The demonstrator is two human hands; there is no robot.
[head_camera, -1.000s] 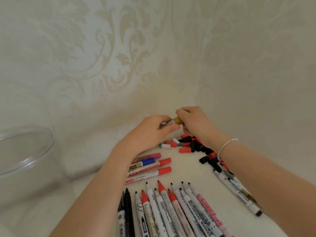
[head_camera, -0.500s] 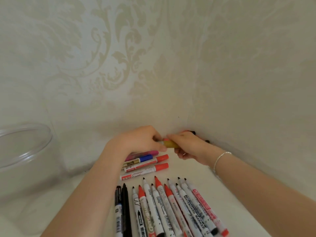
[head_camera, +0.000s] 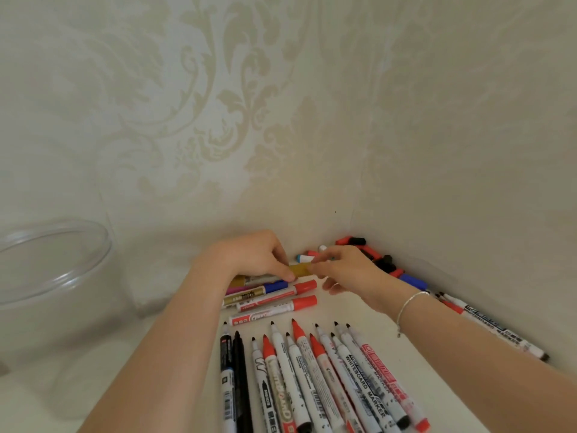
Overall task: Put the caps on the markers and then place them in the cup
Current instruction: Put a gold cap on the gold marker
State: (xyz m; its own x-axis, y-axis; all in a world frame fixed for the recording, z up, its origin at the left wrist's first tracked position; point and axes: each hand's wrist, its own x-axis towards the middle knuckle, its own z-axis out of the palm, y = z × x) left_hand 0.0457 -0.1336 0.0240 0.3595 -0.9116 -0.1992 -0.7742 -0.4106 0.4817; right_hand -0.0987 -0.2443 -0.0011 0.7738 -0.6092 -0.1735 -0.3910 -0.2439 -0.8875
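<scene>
Left hand pinches gold marker beside the capped row; right hand touches its cap, fingers loose. Risk: half-seated cap popping off.

Bare forearms; thin silver bracelet on right wrist.

White tabletop, set into a corner of patterned wall. Lying on it at six o'clock, a fanned row of uncapped markers, tips pointing to twelve. At the centre, a short stack of capped markers laid crosswise, caps toward three o'clock. At one o'clock, heaped in the corner, loose caps, red, black and blue. At three o'clock, more markers along the wall. At nine o'clock, a clear plastic cup.
</scene>
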